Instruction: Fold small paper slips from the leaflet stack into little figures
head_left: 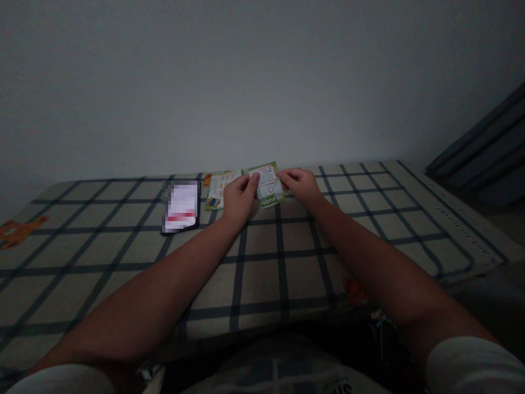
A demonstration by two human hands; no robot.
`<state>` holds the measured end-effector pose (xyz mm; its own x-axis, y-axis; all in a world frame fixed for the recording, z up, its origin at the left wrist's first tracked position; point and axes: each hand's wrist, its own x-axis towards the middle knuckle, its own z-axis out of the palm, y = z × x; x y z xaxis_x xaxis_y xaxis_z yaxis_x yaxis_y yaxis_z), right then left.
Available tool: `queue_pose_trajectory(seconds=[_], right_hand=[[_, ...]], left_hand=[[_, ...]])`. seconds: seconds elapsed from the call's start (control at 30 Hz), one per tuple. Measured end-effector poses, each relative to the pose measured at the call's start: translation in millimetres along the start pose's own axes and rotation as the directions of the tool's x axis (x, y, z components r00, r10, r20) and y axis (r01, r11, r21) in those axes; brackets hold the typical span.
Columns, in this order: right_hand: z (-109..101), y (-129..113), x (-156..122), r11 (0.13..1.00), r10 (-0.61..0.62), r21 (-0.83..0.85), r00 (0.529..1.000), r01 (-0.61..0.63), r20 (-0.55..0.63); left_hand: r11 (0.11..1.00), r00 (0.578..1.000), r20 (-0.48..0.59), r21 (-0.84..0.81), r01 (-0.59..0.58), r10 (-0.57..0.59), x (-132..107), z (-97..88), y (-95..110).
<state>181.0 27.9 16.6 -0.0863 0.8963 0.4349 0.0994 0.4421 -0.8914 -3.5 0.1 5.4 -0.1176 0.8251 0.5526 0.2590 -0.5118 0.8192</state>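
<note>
Both my arms reach far forward over a checked cloth surface [262,273]. My left hand [240,194] pinches the left edge of a green-bordered printed card [268,186], thumb on top. My right hand [299,183] grips the same card from its right side, fingers curled. The card is tilted slightly and held just above the cloth. Beside it on the left lies an orange-and-yellow printed card [217,189], flat on the cloth and partly hidden by my left hand.
A phone [181,206] with a lit screen lies flat left of the cards. A plain wall rises right behind the surface. An orange printed figure [18,230] shows on the cloth at far left. A dark slanted object [484,148] stands at right.
</note>
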Motion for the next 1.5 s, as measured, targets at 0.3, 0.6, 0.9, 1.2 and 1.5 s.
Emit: queue_pose_trajectory(seconds=[0.3,0.6,0.9,1.2,1.5], right_hand=[[-1,2,1,0.999,0.052,-0.011,0.997,-0.051,0.056],[-6,6,4,0.998,0.061,0.013,0.993,-0.063,0.102],[-7,4,3,0.994,0.107,-0.015,0.988,-0.106,0.115],[-8,-3,4,0.996,0.086,-0.040,0.991,-0.082,0.107],[-7,1,4,0.995,0.104,-0.018,0.990,-0.103,0.099]], left_hand=[[0.997,0.999,-0.005,0.069,0.038,-0.037,7,-7.1,-6],[0.994,1.000,-0.019,0.112,0.017,-0.015,7,-4.3,-3],[0.995,0.999,-0.005,0.093,0.032,-0.032,6,-3.8,-1],[1.000,0.999,-0.038,0.020,0.004,-0.003,6,-3.4,3],[0.998,0.997,-0.076,0.046,0.030,-0.026,7,-4.6,5]])
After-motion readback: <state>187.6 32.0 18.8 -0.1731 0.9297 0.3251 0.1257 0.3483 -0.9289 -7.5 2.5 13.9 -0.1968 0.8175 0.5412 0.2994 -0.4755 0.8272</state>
